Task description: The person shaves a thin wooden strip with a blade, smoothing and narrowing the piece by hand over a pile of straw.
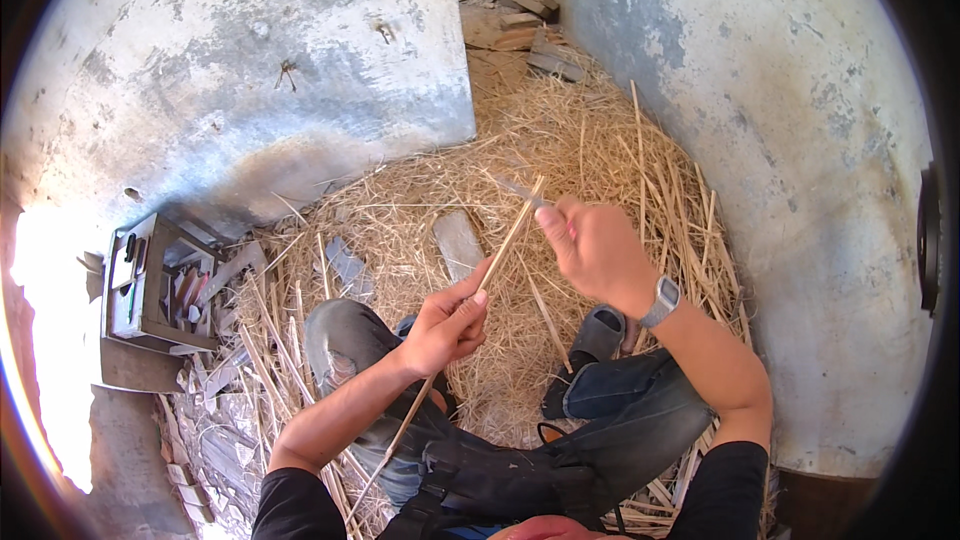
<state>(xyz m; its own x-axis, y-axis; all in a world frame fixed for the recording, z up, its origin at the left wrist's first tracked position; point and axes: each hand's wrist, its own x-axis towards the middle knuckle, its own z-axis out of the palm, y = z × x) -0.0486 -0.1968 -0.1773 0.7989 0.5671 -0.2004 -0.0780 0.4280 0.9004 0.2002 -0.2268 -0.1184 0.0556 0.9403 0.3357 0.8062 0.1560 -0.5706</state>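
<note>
Head view: landmark of this entry, the pale rectangular block [460, 245] lying flat on the straw
Item: slender pale strip [512, 240], raised aslant in the air, its far tip beyond and right of the block, its shaft crossing just right of the block and running to the near left of it
Item: left hand [450, 325], on the near side of the block; fingers and thumb wrapped snugly about the strip
Item: right hand [600, 250], right of the block; fingers curled in a fist on a thin grey blade [515, 187], handle hidden by the hand, blade slightly blurred and crossing the strip near its far tip
Item: wristwatch [667, 295], on the right wrist, grey strap, squarish face; any characters on it too small to read
Item: loose straw [400, 205], spread all around the block
Item: long loose strips [690, 240], well to the right of the block
Item: wooden rack [145, 320], well left of the block, small objects in and on it; any labels there too small to read
Item: grey sandal [600, 332], near right of the block, on a foot
</note>
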